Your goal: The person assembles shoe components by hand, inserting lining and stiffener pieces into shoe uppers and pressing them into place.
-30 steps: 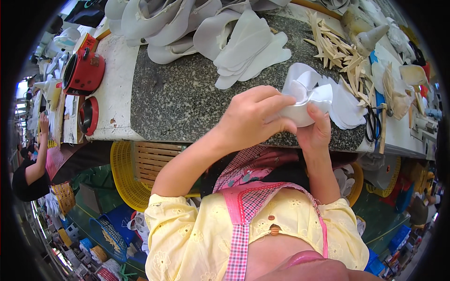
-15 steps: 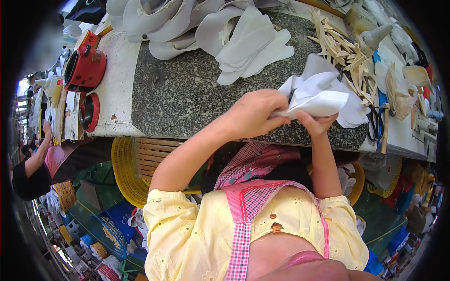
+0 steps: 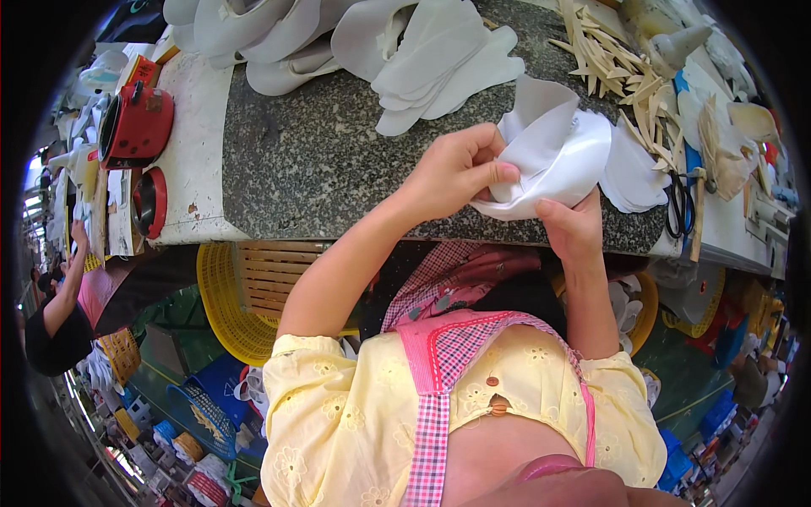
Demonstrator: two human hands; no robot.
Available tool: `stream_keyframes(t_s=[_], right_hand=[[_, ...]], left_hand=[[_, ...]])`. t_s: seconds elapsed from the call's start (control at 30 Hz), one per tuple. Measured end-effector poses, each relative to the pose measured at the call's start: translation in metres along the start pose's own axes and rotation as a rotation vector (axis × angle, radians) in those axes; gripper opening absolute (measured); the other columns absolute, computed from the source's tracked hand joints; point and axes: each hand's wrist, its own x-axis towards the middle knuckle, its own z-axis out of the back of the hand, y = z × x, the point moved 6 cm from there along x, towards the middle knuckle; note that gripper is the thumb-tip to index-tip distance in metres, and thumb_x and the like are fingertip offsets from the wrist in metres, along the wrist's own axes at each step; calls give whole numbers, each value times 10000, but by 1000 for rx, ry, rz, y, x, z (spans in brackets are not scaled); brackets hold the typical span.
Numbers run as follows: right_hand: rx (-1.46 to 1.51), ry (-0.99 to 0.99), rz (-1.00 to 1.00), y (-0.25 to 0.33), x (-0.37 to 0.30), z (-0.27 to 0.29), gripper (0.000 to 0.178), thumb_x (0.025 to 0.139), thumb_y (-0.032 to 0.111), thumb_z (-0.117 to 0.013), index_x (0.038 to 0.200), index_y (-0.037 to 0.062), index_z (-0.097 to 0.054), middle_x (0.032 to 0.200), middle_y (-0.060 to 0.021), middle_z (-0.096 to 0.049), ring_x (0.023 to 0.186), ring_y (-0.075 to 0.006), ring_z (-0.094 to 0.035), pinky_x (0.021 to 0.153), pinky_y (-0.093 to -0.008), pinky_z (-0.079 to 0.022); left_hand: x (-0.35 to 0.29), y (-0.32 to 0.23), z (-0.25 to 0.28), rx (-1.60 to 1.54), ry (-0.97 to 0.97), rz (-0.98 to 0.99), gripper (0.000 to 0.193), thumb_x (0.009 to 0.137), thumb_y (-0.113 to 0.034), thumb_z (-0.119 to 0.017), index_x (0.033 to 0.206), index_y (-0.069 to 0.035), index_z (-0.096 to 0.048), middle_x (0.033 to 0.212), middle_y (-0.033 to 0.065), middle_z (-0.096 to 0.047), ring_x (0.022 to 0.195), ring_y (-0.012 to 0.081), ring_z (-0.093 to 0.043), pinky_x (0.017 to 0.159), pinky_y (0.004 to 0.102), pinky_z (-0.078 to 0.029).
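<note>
A white shoe upper (image 3: 578, 160), curled into a loop, is held just above the front of the speckled stone slab (image 3: 312, 160). My left hand (image 3: 456, 173) pinches its left edge between thumb and bent fingers. On the lower right edge lies the thumb of my right hand (image 3: 576, 226), whose fingers are hidden behind the upper. Farther back is a fanned stack of flat white sole-shaped pieces (image 3: 439, 59). Beside it, to the left, several more white uppers (image 3: 270, 42) are heaped. Another small stack of white pieces (image 3: 632, 173) sits right of my hands.
Thin pale strips (image 3: 604, 55) are piled at the back right, near black-handled scissors (image 3: 678, 211). A red pot (image 3: 139, 127) and its red-rimmed lid (image 3: 149, 203) stand on the left. Below the table edge is a yellow basket (image 3: 221, 304). A person's arm (image 3: 69, 283) shows at far left.
The crumpled upper has been opened out into a rounder loop and turned. My left hand has shifted slightly left and up. The whole view has moved a little.
</note>
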Motion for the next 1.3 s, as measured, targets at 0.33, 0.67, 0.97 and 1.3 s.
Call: stream_keyframes(t_s=[0.33, 0.67, 0.97, 1.3], right_hand=[[172, -71, 81, -10, -7, 0, 608, 697, 13, -620, 1233, 28, -333, 1137, -109, -474, 1055, -237, -484, 906, -395, -389], [99, -116, 410, 0, -14, 0, 372, 672, -95, -642, 1017, -29, -520, 922, -109, -589, 835, -208, -590, 765, -322, -484], [72, -182, 437, -2, -15, 7, 350, 664, -68, -669, 986, -36, -538, 894, -102, -600, 809, -174, -588, 737, -293, -478], [-414, -57, 671, 13, -6, 28, 353, 646, 56, -706, 947, -52, -557, 861, -107, -612, 770, -163, -591, 709, -290, -468]], left_hand=[[-51, -41, -16, 675, -589, -787, 316, 607, -76, -731, 891, -15, -607, 759, 76, -592, 601, 144, -552, 509, 249, -439], [-47, -27, -27, 626, -508, -684, 244, 628, -93, -696, 834, -14, -592, 721, 93, -587, 666, 246, -565, 577, 315, -455], [-43, -22, -27, 637, -475, -643, 129, 695, -62, -656, 803, -29, -593, 729, 79, -582, 641, 207, -544, 566, 287, -439], [-22, -14, -24, 546, 93, -233, 79, 763, -69, -572, 796, -4, -545, 680, 98, -501, 630, 210, -512, 560, 287, -401]])
